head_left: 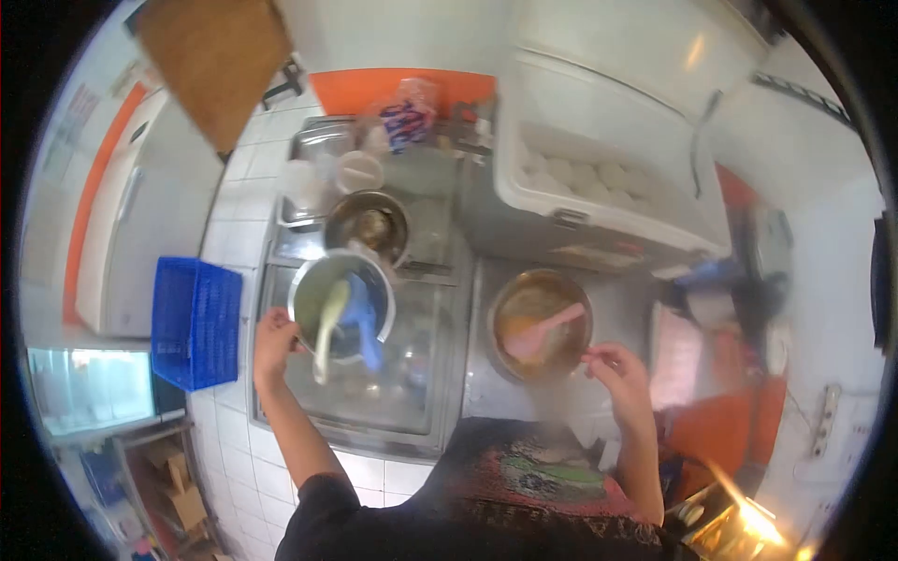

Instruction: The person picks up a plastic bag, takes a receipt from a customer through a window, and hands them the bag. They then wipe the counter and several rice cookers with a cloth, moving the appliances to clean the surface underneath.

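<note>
My left hand [276,341] is closed at the left rim of a round metal pot [301,323]. Inside that pot lean a pale yellow-green ladle [329,323] and a blue scoop or ladle [363,318], handles pointing toward me. To the right, my right hand [613,365] pinches the right edge of a metal bowl [499,351]. A pink scoop [552,327] lies in this bowl, over brownish contents that blur prevents me from identifying. Behind the pot stands a smaller metal bowl [337,224] with something light in it.
Behind the right bowl is a large cooler [524,198] with its lid up and several whitish round items inside. A blue plastic basket [192,323] stands at left. Containers and a metal tray [323,140] sit at the counter's back. A bright flame or light [758,522] glows at lower right.
</note>
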The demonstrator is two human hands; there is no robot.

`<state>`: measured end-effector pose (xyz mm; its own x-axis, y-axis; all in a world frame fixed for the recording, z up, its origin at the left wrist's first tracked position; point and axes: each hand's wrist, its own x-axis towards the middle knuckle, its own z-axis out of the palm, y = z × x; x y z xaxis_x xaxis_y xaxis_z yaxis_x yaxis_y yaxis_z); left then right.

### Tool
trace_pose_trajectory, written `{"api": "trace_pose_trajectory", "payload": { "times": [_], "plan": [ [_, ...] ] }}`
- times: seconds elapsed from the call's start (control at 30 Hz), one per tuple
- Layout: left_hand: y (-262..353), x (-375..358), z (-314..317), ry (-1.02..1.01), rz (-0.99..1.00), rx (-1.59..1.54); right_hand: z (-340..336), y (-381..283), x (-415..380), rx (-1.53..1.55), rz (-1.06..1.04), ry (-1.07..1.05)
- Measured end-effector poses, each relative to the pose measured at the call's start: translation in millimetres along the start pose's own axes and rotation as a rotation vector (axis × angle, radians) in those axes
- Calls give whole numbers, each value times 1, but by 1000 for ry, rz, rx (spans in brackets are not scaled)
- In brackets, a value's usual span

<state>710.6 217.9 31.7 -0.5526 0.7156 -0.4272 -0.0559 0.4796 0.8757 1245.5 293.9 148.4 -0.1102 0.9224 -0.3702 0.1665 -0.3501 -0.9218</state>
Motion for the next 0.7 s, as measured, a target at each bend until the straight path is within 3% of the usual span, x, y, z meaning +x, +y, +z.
{"api": "trace_pose_trajectory", "payload": {
  "times": [0.13,0.2,0.27,0.3,0.4,0.57,0.7],
  "plan": [
    [10,45,30,106,95,-90,-32,68,23,-86,63,75],
    [2,75,41,67,79,-174,-48,131,39,-279,165,297],
    [-30,126,39,29,50,-174,-65,182,60,-294,470,302],
    [-22,122,53,106,59,-154,-66,195,67,-302,619,289],
    [-21,126,84,227,11,-145,-57,198,65,248,546,176],
    [-33,131,93,236,57,-186,-48,200,57,154,338,226],
    [-27,118,91,173,-56,-12,-38,183,42,37,268,236]
  ]
}}
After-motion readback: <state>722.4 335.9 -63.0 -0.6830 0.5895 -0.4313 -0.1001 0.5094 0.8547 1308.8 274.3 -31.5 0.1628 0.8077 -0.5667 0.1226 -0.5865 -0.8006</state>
